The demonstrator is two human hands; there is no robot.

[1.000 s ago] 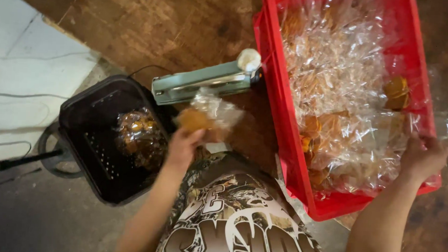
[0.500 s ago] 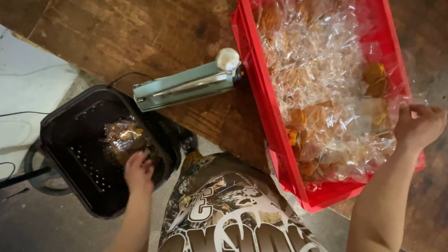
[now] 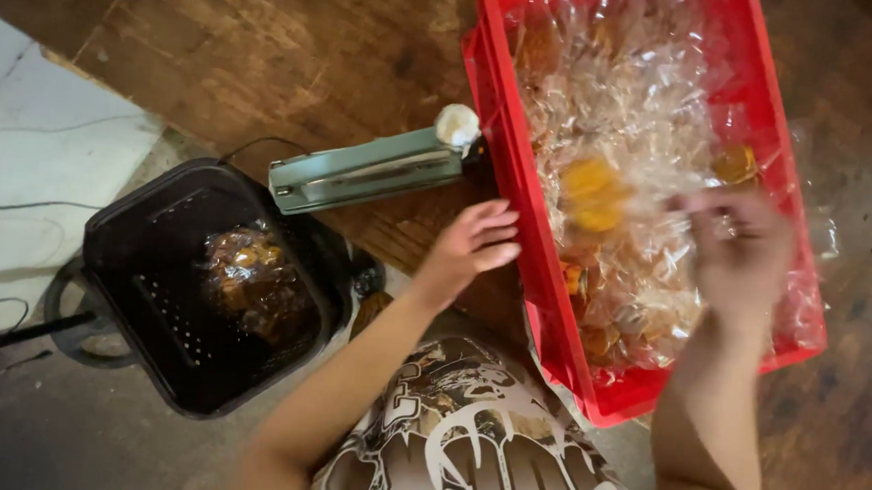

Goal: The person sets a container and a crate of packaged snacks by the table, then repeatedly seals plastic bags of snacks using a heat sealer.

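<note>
Bagged snacks moving from red crate to black basket

Head view: one filled bag (image 3: 251, 277) already lies in the black basket (image 3: 127, 234) off the wooden worktop's near-left edge; many clear bags (image 3: 634, 107) remain in the red crate (image 3: 498, 141). Left hand (image 3: 470, 246) hovers empty, fingers spread, beside the crate; right hand (image 3: 735, 251), blurred, pinches a bag. A green sealer (image 3: 361, 170) lies between.

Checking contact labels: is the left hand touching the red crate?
Cannot tell. In the head view the left hand hovers open with fingertips right at the red crate wall; no plain gap or contact shows.
</note>
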